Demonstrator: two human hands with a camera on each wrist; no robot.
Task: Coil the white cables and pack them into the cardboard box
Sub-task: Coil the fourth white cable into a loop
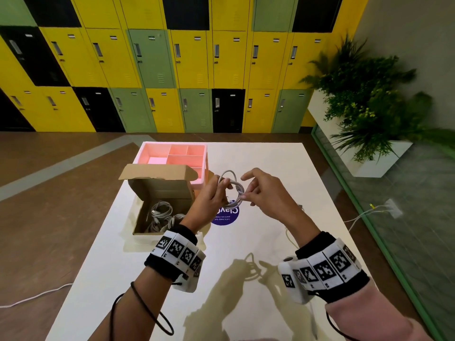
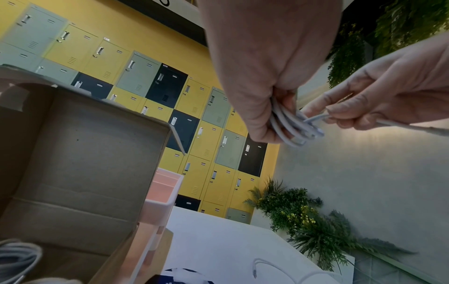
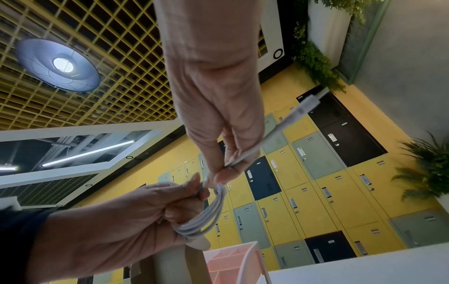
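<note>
**Coil in hand, tail end being wrapped**

Head view: the left hand grips a coiled white cable above the worktop, just right of the cardboard box. The right hand pinches the cable's loose end at the coil's right side. The box stands open at the worktop's left edge, with coiled cables already inside. A pink tray sits just beyond it.

Left wrist view: left-hand fingers are curled round several loops; the right hand pinches the free end.

Right wrist view: thumb and fingertip are closed on the tail, and the plug sticks out past the hand.

Judgement: the step is finishing this coil. The next move calls for tucking the tail round the loops, then carrying the coil left into the box without it springing open.
</note>
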